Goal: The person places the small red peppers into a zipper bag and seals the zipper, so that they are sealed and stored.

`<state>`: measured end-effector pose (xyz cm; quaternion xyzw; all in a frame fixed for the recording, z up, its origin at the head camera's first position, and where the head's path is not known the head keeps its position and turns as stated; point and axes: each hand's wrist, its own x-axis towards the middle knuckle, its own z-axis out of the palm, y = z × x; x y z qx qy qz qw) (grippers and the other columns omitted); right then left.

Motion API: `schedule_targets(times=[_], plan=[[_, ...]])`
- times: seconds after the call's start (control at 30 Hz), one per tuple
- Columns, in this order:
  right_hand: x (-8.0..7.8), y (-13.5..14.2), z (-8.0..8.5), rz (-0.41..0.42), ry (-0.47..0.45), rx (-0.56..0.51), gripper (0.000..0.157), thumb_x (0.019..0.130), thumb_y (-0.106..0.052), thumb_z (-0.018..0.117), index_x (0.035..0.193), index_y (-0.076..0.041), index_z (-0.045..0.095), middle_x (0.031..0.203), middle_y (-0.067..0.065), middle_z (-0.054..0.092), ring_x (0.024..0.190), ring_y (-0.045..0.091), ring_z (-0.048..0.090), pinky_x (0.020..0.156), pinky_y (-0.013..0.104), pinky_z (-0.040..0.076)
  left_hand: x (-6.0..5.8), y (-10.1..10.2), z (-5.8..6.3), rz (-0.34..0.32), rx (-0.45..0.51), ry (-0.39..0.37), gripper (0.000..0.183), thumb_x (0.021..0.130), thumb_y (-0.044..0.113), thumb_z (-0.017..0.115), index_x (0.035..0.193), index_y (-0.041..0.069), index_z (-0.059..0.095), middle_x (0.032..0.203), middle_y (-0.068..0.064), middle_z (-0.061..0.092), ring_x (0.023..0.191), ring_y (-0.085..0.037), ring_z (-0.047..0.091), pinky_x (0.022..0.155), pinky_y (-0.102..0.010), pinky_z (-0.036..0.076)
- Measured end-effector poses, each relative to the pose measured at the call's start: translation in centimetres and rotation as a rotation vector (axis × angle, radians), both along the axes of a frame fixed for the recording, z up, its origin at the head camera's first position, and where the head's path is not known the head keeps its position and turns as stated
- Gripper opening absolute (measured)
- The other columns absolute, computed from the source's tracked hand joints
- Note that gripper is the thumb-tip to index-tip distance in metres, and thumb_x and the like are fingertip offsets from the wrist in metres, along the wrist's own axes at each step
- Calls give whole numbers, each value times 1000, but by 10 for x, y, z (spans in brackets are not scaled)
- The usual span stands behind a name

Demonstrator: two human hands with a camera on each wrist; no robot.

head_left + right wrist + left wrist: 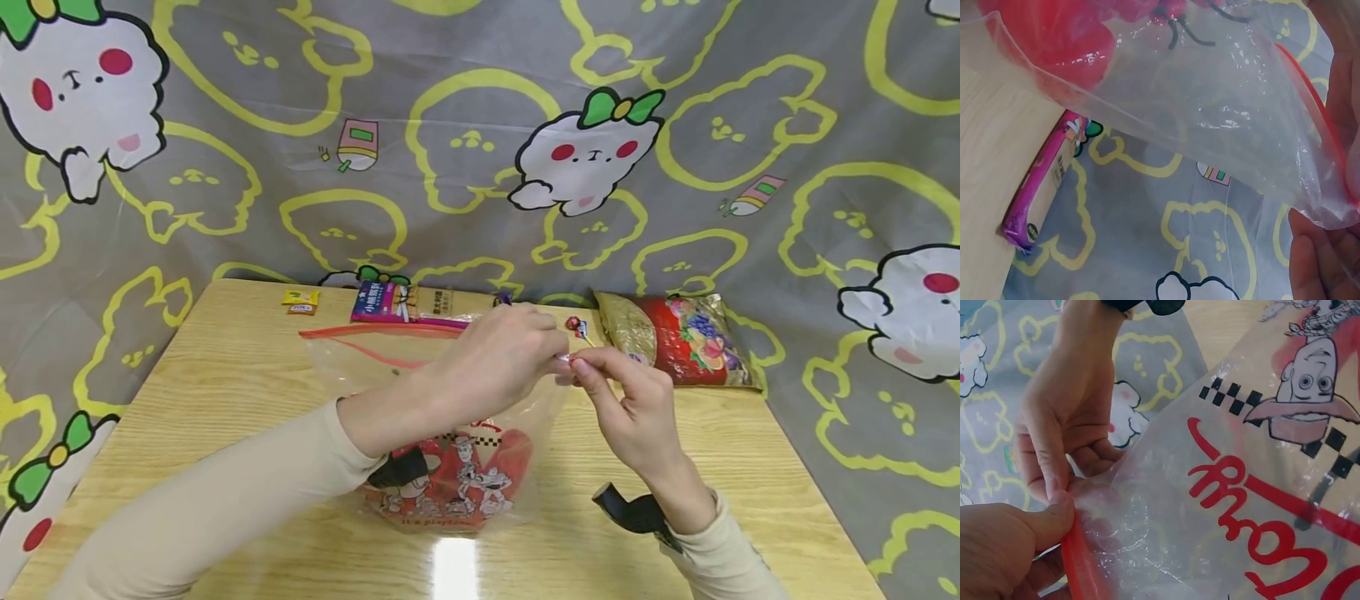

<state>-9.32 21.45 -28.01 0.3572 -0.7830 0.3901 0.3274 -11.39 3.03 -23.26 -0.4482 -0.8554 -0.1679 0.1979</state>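
Note:
A clear zip bag (468, 487) with a red zip strip and cartoon print hangs between the two hands above the table. Something red shows in its lower part. My left hand (504, 354) reaches across the bag's front and pinches the right end of the zip. At the same corner, my right hand (633, 408) pinches the bag's edge with thumb and index finger. In the left wrist view the left thumb (1054, 515) presses on the red zip strip (1082, 562), right beside the right hand's fingertips. Part of the bag's mouth is hidden behind the left forearm.
Along the table's back edge lie small yellow and orange packets (300, 300), a purple-and-tan snack pack (382, 302), a lollipop (573, 323) and a gold-and-red food bag (686, 337). A patterned grey cloth (465, 108) hangs behind and beside the wooden table (225, 375).

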Motion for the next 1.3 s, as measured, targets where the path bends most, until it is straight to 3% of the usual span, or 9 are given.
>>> schedule_targets(times=[0.2, 0.43, 0.63, 0.83, 1.03, 1.3], plan=[[0, 3, 0, -12, -28, -1, 9, 85, 2, 58, 85, -3, 66, 73, 7, 69, 68, 10, 65, 62, 15, 46, -1, -5, -2, 20, 14, -30, 15, 86, 27, 62, 81, 14, 68, 73, 4, 61, 68, -11, 54, 60, -24, 42], [-1, 0, 1, -2, -85, -7, 11, 83, 4, 60, 89, -4, 65, 73, 4, 69, 66, 9, 65, 65, 16, 47, -2, -8, -5, -35, 50, -23, 12, 90, 22, 59, 85, 15, 67, 69, 4, 56, 62, -9, 48, 56, -22, 37], [-2, -5, 0, 6, -46, 16, 5, 84, -1, 62, 88, -3, 66, 69, 3, 67, 61, 10, 63, 64, 16, 48, -3, -10, -4, -60, 40, -4, 11, 90, 18, 57, 88, 16, 68, 71, 5, 58, 64, -9, 50, 57, -22, 37], [-2, -6, -1, -9, -1, 38, 4, 85, -3, 61, 84, -3, 65, 68, 1, 66, 60, 10, 63, 65, 15, 47, -4, -14, -5, -93, 66, -51, 10, 88, 18, 60, 80, 15, 65, 68, 5, 54, 62, -8, 47, 59, -23, 38], [-3, -6, -1, -17, 15, 36, 3, 84, -2, 62, 82, -3, 65, 68, 2, 67, 60, 11, 64, 65, 15, 48, -4, -24, -4, -72, 67, -116, 9, 87, 18, 61, 81, 14, 66, 73, 5, 56, 66, -9, 49, 63, -21, 39], [-5, -5, -2, -41, 11, 24, 10, 80, 6, 63, 83, -3, 65, 68, 3, 67, 59, 10, 64, 63, 16, 49, -7, -45, -7, -38, 68, -128, 8, 87, 18, 62, 81, 15, 66, 76, 6, 58, 69, -9, 50, 66, -24, 40]])
